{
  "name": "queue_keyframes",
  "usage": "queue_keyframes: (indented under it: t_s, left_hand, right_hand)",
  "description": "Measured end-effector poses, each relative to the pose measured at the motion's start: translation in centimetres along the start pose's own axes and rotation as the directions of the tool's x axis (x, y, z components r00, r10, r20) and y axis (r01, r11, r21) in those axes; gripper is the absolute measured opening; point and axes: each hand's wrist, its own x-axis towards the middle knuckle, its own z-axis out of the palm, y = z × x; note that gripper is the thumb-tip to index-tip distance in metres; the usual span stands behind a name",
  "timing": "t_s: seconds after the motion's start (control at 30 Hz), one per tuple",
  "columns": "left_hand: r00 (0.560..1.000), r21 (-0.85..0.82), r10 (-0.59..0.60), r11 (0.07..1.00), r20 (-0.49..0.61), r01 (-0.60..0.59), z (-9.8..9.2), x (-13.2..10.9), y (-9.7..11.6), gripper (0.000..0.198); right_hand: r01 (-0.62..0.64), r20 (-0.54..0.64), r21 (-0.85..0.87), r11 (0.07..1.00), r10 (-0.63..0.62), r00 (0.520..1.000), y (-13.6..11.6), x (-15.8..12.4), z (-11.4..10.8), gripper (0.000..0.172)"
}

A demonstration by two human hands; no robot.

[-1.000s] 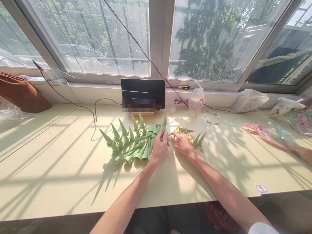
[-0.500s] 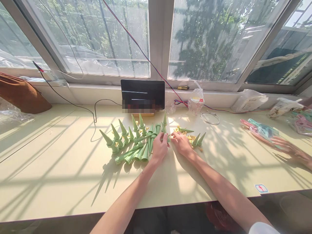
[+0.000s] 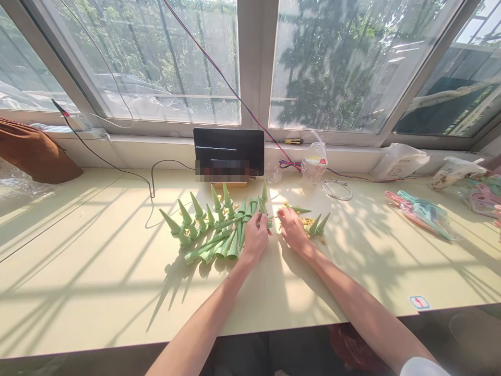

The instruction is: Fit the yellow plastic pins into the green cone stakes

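My left hand [image 3: 256,236] is closed around a small green plastic piece [image 3: 270,223], whose end shows at the fingertips. My right hand [image 3: 293,230] is just to the right, a small gap away, with thumb and fingers pinched together; what they hold, if anything, is too small to tell. Left of my hands lie several green plastic spikes [image 3: 232,249], cone-shaped with hollow ends. Behind them, more spikes stand upright in a row, point up [image 3: 198,206]. By my right hand, small yellow pieces [image 3: 308,223] lie scattered beside two green cones [image 3: 322,223].
A black tablet [image 3: 229,149] stands at the window sill. Right of it are a bagged cup [image 3: 315,163], a utility knife [image 3: 293,141] and a coiled cable [image 3: 337,190]. Bagged pink and green plastic items [image 3: 425,211] lie at right. A brown cloth [image 3: 35,151] is at far left.
My right hand has drawn slightly right, away from my left hand, which stays nearly still. Another person's hand has left the bagged items at right.
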Motion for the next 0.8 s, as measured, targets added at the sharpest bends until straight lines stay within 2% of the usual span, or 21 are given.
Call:
queue_keyframes:
  t_s: [0.1, 0.2, 0.27, 0.47, 0.67, 0.8]
  left_hand:
    - [1.0, -0.007, -0.003, 1.0, 0.002, 0.003, -0.1, -0.1, 0.2, 0.032]
    - [1.0, -0.016, -0.017, 1.0, -0.002, 0.017, -0.2, -0.1, 0.5, 0.033]
    - [1.0, -0.022, -0.021, 1.0, -0.009, 0.02, -0.3, 0.0, 0.6, 0.033]
    - [1.0, -0.022, -0.006, 1.0, -0.031, 0.006, -0.5, 0.2, 0.6, 0.033]
    - [1.0, -0.022, -0.001, 1.0, -0.009, 0.001, -0.5, 0.1, 0.6, 0.034]
    - [1.0, -0.023, -0.007, 1.0, -0.007, 0.007, -0.5, 0.1, 0.7, 0.036]
  right_hand:
    - [-0.013, -0.067, 0.129, 0.992, 0.022, 0.998, -0.6, -0.2, -0.2, 0.02]
    - [-0.041, -0.031, 0.196, 0.98, 0.048, 0.998, -1.1, -0.5, -0.3, 0.02]
    - [-0.022, -0.011, 0.201, 0.979, 0.024, 1.0, -1.2, -0.5, -0.4, 0.023]
    - [0.121, -0.052, 0.185, 0.975, -0.113, 0.992, -1.3, -0.5, -0.6, 0.029]
    - [0.164, -0.126, 0.267, 0.95, -0.134, 0.983, -1.2, -0.5, -0.3, 0.024]
    - [0.155, -0.118, 0.268, 0.951, -0.127, 0.985, -1.1, -0.6, -0.2, 0.025]
